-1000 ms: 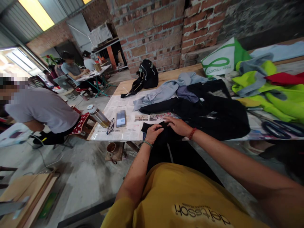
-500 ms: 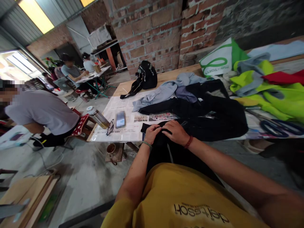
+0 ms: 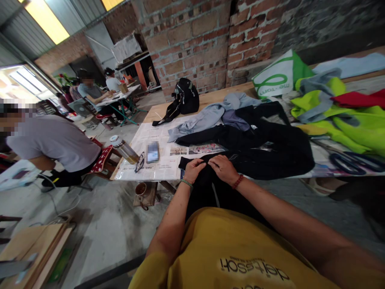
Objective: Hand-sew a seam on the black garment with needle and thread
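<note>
A black garment (image 3: 270, 158) lies along the near edge of the table, its narrow end reaching my hands. My left hand (image 3: 194, 168) is closed, with thumb and finger pinching the black cloth. Just to the right, my right hand (image 3: 225, 169) is closed on the same garment, fingers bent and fingertips together. A small gap of dark cloth shows between the two hands. Whether anything tiny, such as a thread, is between the fingertips is too small to tell.
Left of my hands are a phone (image 3: 152, 152), glasses (image 3: 140, 161) and a bottle (image 3: 124, 149) on newspaper. Behind lie a grey garment (image 3: 207, 110) and a black bag (image 3: 187, 96). Scissors (image 3: 349, 162) and yellow-green clothes (image 3: 355, 124) are right. A co-worker (image 3: 57, 140) sits left.
My right hand has shifted slightly to the right, so its fingertips are now apart from those of my left hand. My left hand has stayed nearly in place.
</note>
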The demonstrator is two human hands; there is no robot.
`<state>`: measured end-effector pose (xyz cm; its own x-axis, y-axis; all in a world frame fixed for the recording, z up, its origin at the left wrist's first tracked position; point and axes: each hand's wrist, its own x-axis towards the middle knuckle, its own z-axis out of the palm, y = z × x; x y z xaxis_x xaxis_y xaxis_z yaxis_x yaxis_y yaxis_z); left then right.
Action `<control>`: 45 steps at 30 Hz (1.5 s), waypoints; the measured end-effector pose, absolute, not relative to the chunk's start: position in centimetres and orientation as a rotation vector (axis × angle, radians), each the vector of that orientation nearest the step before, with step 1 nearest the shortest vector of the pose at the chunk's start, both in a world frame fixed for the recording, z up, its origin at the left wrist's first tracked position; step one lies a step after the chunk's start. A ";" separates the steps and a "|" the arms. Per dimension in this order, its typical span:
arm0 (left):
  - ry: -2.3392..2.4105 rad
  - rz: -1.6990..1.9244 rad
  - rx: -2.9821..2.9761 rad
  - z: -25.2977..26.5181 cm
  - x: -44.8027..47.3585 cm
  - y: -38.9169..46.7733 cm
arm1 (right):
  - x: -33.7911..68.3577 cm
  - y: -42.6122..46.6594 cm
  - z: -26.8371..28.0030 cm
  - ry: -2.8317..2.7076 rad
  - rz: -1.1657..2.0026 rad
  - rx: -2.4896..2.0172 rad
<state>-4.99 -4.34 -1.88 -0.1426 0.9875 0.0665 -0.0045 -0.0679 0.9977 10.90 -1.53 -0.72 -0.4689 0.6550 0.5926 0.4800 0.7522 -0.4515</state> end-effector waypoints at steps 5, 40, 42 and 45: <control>1.306 1.334 1.187 -1.9 -5.1 -4.3 | 10.5 -2.1 0.8 -2.200 0.128 -0.738; 1.290 1.330 1.225 -1.9 -5.2 -4.7 | 14.9 1.4 11.8 -1.257 0.978 -0.702; 1.292 1.338 1.212 -1.8 -5.2 -4.7 | 16.5 2.2 12.2 -1.206 0.930 -0.692; 1.291 1.338 1.204 -1.7 -5.1 -4.7 | 18.7 3.1 12.8 -1.159 0.873 -0.651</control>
